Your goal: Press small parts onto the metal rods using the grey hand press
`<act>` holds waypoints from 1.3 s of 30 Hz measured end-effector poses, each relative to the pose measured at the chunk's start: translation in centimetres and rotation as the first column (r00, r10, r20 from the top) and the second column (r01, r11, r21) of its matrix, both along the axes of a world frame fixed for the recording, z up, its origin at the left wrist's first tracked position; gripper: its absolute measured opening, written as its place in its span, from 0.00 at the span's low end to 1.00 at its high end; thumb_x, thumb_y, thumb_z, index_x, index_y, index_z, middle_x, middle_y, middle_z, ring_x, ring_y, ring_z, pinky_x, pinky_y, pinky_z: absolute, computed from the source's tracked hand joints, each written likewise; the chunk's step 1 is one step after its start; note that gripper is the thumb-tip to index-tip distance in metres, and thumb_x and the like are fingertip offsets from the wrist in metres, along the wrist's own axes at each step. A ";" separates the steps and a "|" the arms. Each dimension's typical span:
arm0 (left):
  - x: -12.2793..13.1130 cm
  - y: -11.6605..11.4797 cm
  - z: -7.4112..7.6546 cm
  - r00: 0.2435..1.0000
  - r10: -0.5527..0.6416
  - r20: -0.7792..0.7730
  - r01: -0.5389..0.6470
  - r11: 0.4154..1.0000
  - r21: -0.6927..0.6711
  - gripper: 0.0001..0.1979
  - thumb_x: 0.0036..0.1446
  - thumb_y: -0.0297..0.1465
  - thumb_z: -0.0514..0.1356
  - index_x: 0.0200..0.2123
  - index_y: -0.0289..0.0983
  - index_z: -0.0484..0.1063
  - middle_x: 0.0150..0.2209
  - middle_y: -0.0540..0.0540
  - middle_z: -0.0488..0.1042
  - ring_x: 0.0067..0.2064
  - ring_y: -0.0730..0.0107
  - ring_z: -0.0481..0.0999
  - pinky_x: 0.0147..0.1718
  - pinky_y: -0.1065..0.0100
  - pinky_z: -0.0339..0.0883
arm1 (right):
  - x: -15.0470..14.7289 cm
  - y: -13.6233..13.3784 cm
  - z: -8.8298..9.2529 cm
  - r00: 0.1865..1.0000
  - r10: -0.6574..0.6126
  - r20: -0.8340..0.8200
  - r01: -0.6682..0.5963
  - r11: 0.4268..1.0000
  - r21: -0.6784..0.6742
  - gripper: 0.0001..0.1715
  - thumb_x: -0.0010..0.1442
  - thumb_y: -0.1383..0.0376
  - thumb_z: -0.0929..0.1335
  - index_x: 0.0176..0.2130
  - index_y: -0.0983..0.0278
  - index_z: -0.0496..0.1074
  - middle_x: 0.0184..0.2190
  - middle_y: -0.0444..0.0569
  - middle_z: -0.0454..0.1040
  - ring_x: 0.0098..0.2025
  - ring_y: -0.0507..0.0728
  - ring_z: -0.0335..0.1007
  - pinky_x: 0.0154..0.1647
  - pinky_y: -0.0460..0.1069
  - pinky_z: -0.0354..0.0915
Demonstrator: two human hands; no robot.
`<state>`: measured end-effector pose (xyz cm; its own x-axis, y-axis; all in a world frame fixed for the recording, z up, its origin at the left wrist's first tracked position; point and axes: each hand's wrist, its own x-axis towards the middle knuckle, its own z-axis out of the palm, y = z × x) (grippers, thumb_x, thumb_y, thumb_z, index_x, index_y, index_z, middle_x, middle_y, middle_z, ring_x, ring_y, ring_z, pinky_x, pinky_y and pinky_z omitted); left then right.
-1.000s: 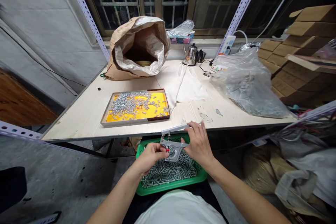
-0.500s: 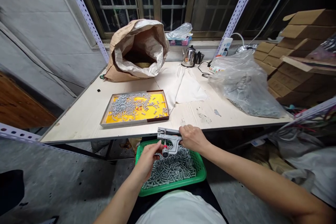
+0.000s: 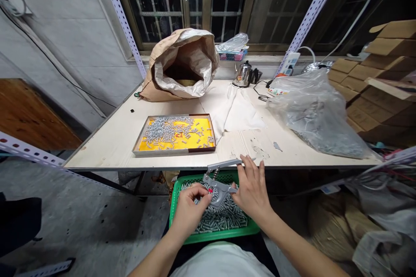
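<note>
Pliers (image 3: 223, 190) of grey metal sat at the frame's lower centre, over a green basket (image 3: 224, 234) of small metal pieces (image 3: 222, 221). The right hand (image 3: 251, 189) was clamped on their spread handles, right of centre. The left hand (image 3: 191, 207) had thumb and fingers bent beside their red part (image 3: 210, 191); whether these pinched anything I could not tell. A shallow tray (image 3: 162, 152) lay left of centre on the table (image 3: 107, 143).

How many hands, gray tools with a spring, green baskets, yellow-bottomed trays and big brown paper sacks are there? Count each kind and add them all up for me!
Hands, the left hand and the right hand: 2
Gray tool: 1
Green basket: 1
Yellow-bottomed tray: 1
Brown paper sack: 1
Total: 6
</note>
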<state>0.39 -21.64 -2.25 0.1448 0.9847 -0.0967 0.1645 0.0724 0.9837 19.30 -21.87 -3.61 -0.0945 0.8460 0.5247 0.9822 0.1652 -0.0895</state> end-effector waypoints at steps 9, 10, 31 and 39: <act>-1.7 -0.6 1.5 0.969 -0.153 -0.193 0.180 0.975 0.127 0.10 0.52 0.31 0.58 0.20 0.37 0.68 0.25 0.47 0.70 0.32 0.65 0.68 0.34 0.67 0.60 | 1.9 -1.2 -1.4 0.999 -0.038 -0.007 0.038 0.999 -0.002 0.36 0.44 0.72 0.62 0.55 0.74 0.59 0.61 0.63 0.54 0.66 0.67 0.43 0.64 0.70 0.39; -2.3 -0.6 1.6 0.966 -0.144 -0.215 0.178 0.973 0.147 0.10 0.53 0.32 0.58 0.21 0.37 0.68 0.26 0.46 0.71 0.32 0.65 0.69 0.35 0.67 0.60 | 2.6 -1.3 -1.8 0.998 -0.068 -0.004 0.068 0.998 0.012 0.35 0.45 0.71 0.62 0.54 0.74 0.59 0.61 0.64 0.54 0.65 0.68 0.43 0.63 0.71 0.41; -7.2 18.8 2.2 0.680 0.093 -0.728 0.217 0.922 0.320 0.06 0.45 0.23 0.59 0.20 0.37 0.67 0.27 0.42 0.72 0.36 0.59 0.70 0.37 0.64 0.60 | 4.5 -1.9 -2.0 0.995 -0.091 0.027 0.089 0.993 0.076 0.29 0.50 0.70 0.61 0.53 0.73 0.60 0.60 0.65 0.55 0.65 0.69 0.44 0.61 0.73 0.43; -1.1 7.4 -0.1 0.989 -0.104 0.102 0.120 0.977 -0.178 0.13 0.42 0.37 0.66 0.30 0.34 0.73 0.23 0.49 0.72 0.25 0.72 0.69 0.27 0.70 0.61 | 2.8 1.1 -0.1 0.996 -0.062 -0.062 0.061 0.998 -0.015 0.36 0.47 0.68 0.65 0.56 0.72 0.56 0.64 0.65 0.49 0.68 0.68 0.35 0.63 0.73 0.36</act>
<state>-0.69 -14.23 -2.34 0.2697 0.9286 -0.2549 0.0921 0.2386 0.9667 22.13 -20.72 -3.73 -0.0099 0.8561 0.5168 0.9829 0.1034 -0.1523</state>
